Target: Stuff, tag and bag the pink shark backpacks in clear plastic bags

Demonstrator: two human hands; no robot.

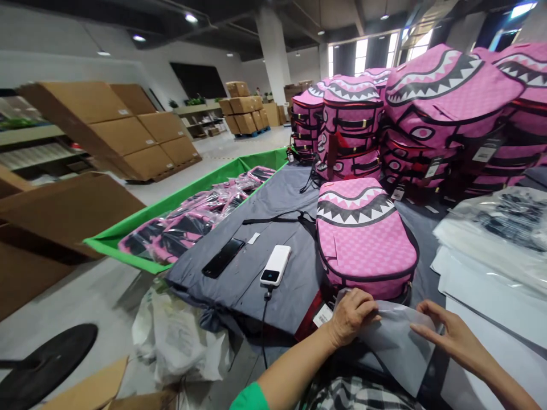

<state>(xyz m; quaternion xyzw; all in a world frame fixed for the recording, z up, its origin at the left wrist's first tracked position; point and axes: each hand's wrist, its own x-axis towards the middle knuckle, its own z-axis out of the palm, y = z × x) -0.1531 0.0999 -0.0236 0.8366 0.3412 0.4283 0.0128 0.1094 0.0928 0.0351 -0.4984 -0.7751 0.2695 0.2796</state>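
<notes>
A translucent plastic bag (399, 336) stretches between my two hands at the table's near edge. My left hand (352, 316) is closed on its left side, fingers curled over the film. At its right side, my right hand (448, 333) holds the edge between thumb and fingers. Just beyond them lies a pink checkered backpack (367, 245) with a shark-mouth print, its front facing up. A white tag (323, 315) and a dark red strip show beside my left wrist.
Stacked pink backpacks (352, 122) stand at the back. Plastic bags (491, 273) lie right. A phone (223, 257) and a cabled white power bank (276, 265) rest on the grey table cover (243, 302). Left is a green-edged bin (115, 250) of wrapped bags.
</notes>
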